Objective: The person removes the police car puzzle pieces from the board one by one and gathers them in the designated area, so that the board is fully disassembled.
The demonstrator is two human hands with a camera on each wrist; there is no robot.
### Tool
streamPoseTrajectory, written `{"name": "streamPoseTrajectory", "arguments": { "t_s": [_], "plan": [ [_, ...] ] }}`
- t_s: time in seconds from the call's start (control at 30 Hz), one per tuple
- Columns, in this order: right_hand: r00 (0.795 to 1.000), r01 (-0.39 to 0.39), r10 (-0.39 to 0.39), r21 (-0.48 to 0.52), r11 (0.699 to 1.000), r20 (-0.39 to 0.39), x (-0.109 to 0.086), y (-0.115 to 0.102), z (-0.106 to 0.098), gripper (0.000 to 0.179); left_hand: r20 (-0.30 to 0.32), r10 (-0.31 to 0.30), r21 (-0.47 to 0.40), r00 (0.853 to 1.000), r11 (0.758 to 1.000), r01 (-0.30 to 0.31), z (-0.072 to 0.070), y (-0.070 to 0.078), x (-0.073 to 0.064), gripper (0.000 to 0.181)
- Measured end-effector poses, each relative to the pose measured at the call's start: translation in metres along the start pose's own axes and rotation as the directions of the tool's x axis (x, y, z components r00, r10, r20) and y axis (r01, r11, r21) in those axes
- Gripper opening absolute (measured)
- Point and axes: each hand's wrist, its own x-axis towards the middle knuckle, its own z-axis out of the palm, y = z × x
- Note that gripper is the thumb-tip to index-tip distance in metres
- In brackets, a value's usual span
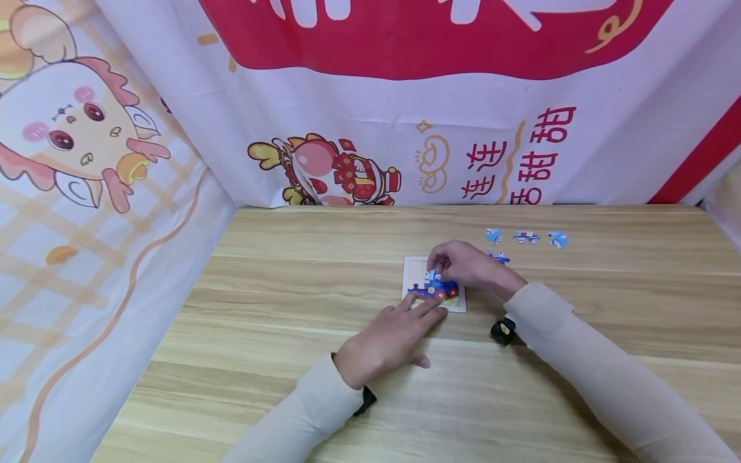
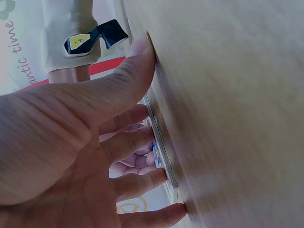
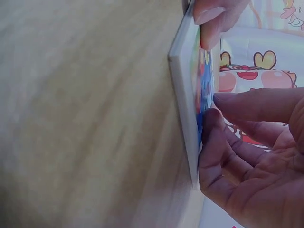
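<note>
A white-bordered puzzle board [image 1: 460, 307] lies on the table, with blue train pieces [image 1: 419, 291] and red wheels set in its lower half. My right hand [image 1: 466, 262] pinches a small blue-and-white puzzle piece [image 1: 431, 276] over the board. In the right wrist view, its thumb and index fingertips [image 3: 212, 116] are right at the picture's surface, and the fingers hide most of the piece. My left hand [image 1: 390, 337] rests with fingers extended over the board's near edge, thumb out to the side; the left wrist view shows its fingertips [image 2: 159, 175] along the board's side.
Several loose puzzle pieces lie beyond the right hand: a light blue one [image 1: 494, 236], a multicoloured one [image 1: 526, 237], another blue one [image 1: 558, 240], and a darker blue piece [image 1: 499, 258] partly behind the right wrist. A printed curtain [image 1: 347, 103] hangs along the table's far edge.
</note>
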Motion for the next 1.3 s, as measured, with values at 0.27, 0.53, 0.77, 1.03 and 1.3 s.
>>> {"name": "streamPoseTrajectory", "arguments": {
  "t_s": [0.27,0.53,0.77,1.03,1.3],
  "plan": [
    [1.0,0.012,-0.011,-0.025,1.0,0.029,-0.0028,0.0014,0.0017,0.035,-0.012,-0.004,0.012,1.0,1.0,0.004,0.0011,0.001,0.0003,0.087],
    [1.0,0.025,-0.025,-0.029,0.999,0.007,-0.0034,0.0026,0.0031,0.032,-0.018,0.0,0.019,1.0,1.0,0.0,0.0012,0.0012,0.0001,0.086],
    [1.0,0.029,-0.029,-0.044,0.999,0.003,-0.0039,0.0026,0.004,0.034,-0.017,0.002,0.024,1.0,1.0,-0.001,0.0011,0.0013,0.0006,0.086],
    [0.999,0.047,-0.047,-0.053,0.998,-0.009,-0.0031,0.002,0.005,0.036,-0.005,-0.007,0.01,1.0,1.0,0.007,0.0005,0.0014,0.0005,0.087],
    [0.998,0.065,-0.066,-0.054,0.996,-0.013,-0.003,0.0031,0.0052,0.033,0.001,-0.01,0.004,1.0,1.0,0.01,-0.0004,0.0018,0.0003,0.087]
  ]
}}
